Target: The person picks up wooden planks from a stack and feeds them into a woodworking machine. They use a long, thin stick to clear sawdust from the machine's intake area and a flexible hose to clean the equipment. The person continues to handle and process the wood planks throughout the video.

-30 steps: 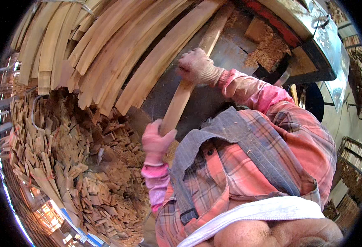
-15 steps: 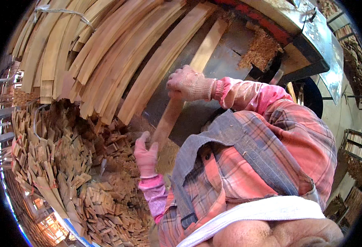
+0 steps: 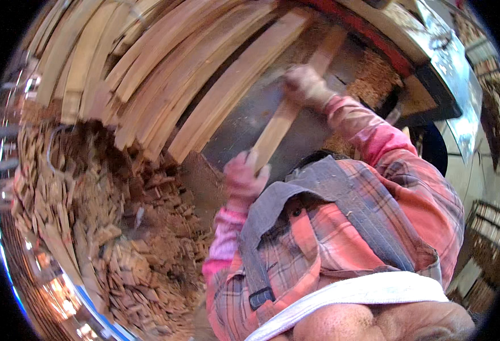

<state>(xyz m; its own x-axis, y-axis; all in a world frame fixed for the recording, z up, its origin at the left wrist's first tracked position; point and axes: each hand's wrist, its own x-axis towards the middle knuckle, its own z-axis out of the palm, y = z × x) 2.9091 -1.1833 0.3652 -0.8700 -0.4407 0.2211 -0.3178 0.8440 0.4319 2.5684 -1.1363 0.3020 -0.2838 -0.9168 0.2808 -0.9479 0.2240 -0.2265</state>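
A narrow, flat wooden board (image 3: pixel 277 129) lies slantwise over the dark metal table (image 3: pixel 241 132), its far end toward the machine. My gloved left hand (image 3: pixel 244 181) is at the board's near end, thumb on one side and fingers on the other. Farther along, my gloved right hand (image 3: pixel 303 86) is closed over the board from above, somewhat smeared by motion. To the left of the board lie long wooden strips (image 3: pixel 236 88) in rows, side by side.
A machine housing with a red edge (image 3: pixel 369 31) stands at the far right, with sawdust (image 3: pixel 375 79) heaped beside it. Many short wood offcuts (image 3: pixel 130 267) are piled at the left. A bright metal sheet (image 3: pixel 457 74) sticks out at the right.
Both hands and the board have moved away from me and to the right, toward the machine. My left hand has come up from beside the table to its near edge.
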